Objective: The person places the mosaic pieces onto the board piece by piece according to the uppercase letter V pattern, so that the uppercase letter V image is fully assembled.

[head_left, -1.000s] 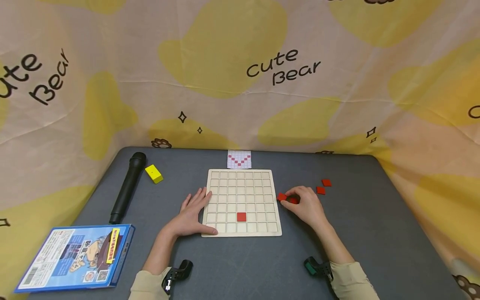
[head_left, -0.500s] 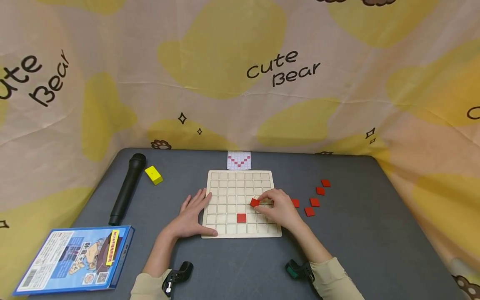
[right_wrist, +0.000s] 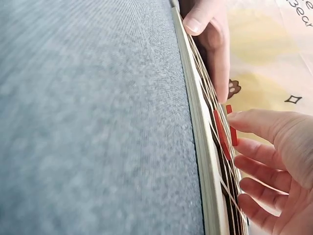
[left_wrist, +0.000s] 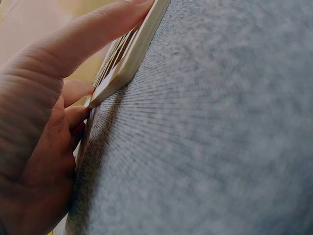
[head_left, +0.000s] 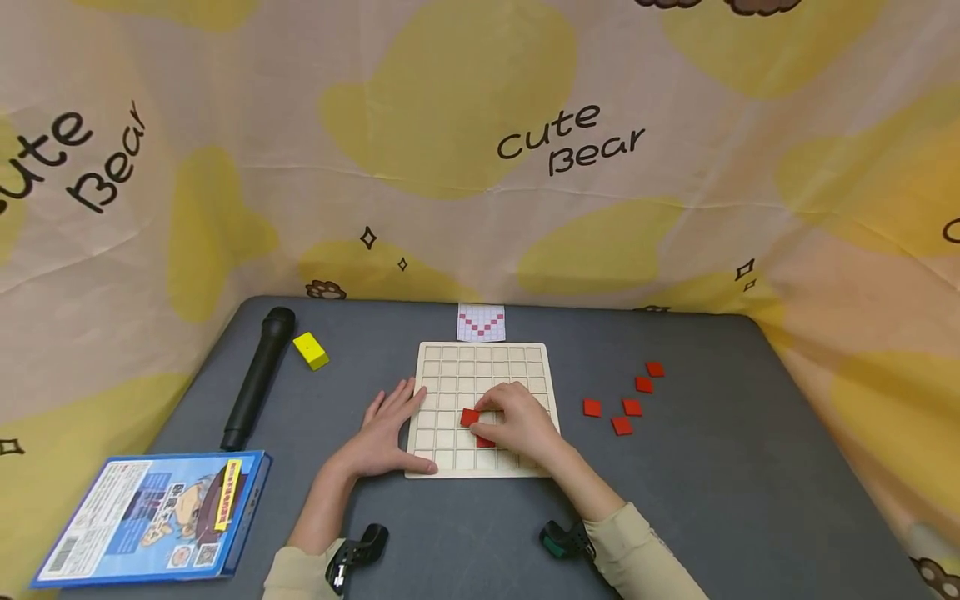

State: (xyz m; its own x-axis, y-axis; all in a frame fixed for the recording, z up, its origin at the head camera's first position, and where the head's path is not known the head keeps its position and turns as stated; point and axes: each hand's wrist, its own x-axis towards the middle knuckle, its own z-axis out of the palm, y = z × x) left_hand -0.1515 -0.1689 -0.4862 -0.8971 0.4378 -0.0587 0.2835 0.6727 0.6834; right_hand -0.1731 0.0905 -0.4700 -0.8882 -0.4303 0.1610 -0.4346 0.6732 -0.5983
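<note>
A pale wooden grid board lies flat on the grey table. My left hand rests on its left edge with fingers spread and straight; in the left wrist view the thumb lies on the board's rim. Over the board, my right hand pinches a red square tile between thumb and index finger. Another red tile sits in a cell just below it, partly covered by the hand. From the right wrist view, the pinched tile stands slightly above the board, tilted.
Several loose red tiles lie right of the board. A pattern card with a pink V of squares lies behind it. To the left are a yellow block, a black microphone and a blue box.
My right hand has taken a red tile from the right of the board and carried it left, over the middle of the grid. The left hand stays in place.
</note>
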